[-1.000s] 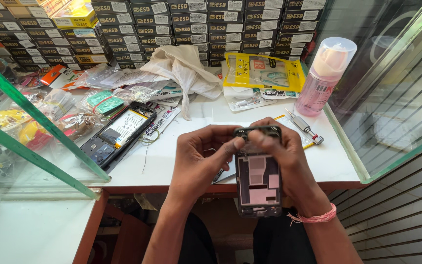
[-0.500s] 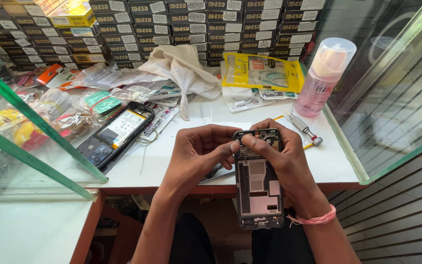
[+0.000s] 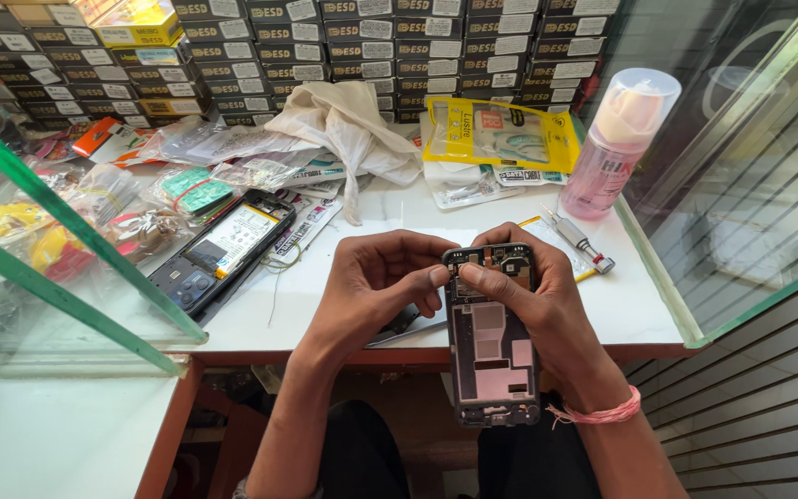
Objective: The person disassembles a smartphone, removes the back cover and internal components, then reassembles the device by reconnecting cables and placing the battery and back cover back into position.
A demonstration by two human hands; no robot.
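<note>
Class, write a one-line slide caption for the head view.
Both hands, left hand and right hand, grip an opened phone frame above a cluttered white table.

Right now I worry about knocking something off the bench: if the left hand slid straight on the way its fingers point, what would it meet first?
The left hand points right, so its fingertips would meet the top of the opened black phone frame, then the right hand holding it. Depth is unclear.
</note>
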